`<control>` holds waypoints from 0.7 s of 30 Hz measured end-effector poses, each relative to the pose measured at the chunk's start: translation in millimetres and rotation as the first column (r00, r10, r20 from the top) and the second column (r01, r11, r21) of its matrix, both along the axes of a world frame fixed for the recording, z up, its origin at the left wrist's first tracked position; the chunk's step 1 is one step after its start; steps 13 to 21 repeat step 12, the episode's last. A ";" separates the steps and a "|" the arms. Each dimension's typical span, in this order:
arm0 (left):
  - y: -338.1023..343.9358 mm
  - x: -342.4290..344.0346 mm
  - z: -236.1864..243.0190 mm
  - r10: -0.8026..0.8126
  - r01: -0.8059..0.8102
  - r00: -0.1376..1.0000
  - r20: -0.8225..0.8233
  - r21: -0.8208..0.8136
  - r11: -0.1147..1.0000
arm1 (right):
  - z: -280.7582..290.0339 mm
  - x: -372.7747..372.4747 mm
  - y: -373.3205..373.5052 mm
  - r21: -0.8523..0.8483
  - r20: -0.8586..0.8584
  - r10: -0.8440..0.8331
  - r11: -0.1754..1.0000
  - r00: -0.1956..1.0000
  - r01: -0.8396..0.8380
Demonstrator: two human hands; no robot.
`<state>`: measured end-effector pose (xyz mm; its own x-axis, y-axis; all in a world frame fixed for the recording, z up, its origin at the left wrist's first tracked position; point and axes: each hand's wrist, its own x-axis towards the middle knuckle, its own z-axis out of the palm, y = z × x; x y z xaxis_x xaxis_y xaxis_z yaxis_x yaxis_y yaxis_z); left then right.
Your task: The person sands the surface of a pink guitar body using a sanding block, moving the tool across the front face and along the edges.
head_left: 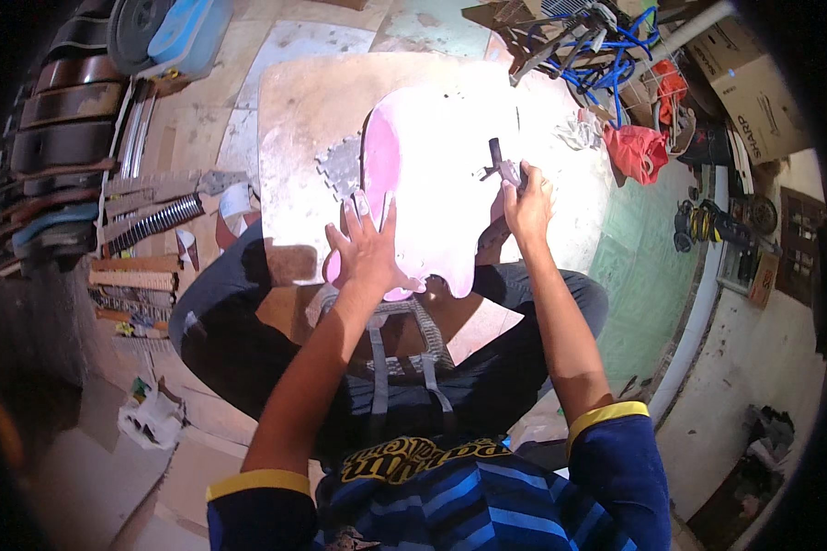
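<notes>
A glossy pink board shaped like an electric guitar body (390, 138) lies flat in front of me, its right part washed out by bright light. My left hand (366, 246) rests on its near left part, fingers spread and holding nothing. Beyond its right side, my right hand (529, 207) is closed around a small dark hand tool (505, 169) with a short black cylinder at one end; its exact kind I cannot make out. Underneath lies a pale, worn work board (294, 101). A grey interlocking foam mat piece (340, 165) shows beside the pink body's left edge.
At the left stands a rack of dark curved pieces (69, 119), with a black ribbed hose (156, 225) nearby. Blue tubing (616, 64) lies tangled at the far right, near a red cloth (636, 151). Cardboard boxes (740, 92) stand behind. A white plastic bag (152, 418) sits lower left.
</notes>
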<state>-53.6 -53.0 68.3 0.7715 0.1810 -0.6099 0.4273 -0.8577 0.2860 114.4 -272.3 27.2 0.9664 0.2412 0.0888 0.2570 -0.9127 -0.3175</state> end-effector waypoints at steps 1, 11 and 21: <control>0.0 3.4 0.1 0.015 -0.015 1.000 -0.021 -0.008 1.000 | -3.4 0.8 5.0 -0.007 0.024 -0.097 0.995 0.995 0.097; -1.5 3.9 -17.3 0.004 -0.004 1.000 0.001 0.041 0.999 | 3.8 -2.7 -7.0 0.045 -0.018 0.014 0.999 1.000 -0.013; -0.5 4.6 -19.5 0.007 -0.006 0.998 -0.059 0.023 1.000 | -3.6 -14.5 -3.6 -0.014 -0.165 -0.069 0.998 0.984 0.067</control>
